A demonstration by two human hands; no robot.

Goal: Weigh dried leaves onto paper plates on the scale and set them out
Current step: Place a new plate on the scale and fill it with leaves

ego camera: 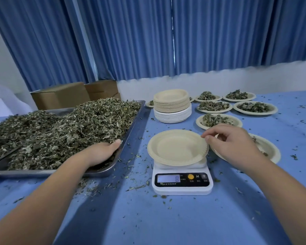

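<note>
The empty paper plate [177, 147] sits on the scale [182, 181] at the front centre of the table [166, 223]; the display reads 8. I see the right hand [231, 145] at the plate's right rim, thumb and forefinger drawn together at the edge; I cannot tell whether they clamp it. The left hand [102, 152] is pushed into the dried leaves [60, 131] heaped on the metal tray [131, 124] at left, fingers buried, so I cannot tell their curl. Another plate [270, 149] lies just right of the scale, partly under the right hand. Behind stand 1 stack of plates [172, 106] and at least 5 filled plates [214, 106].
</note>
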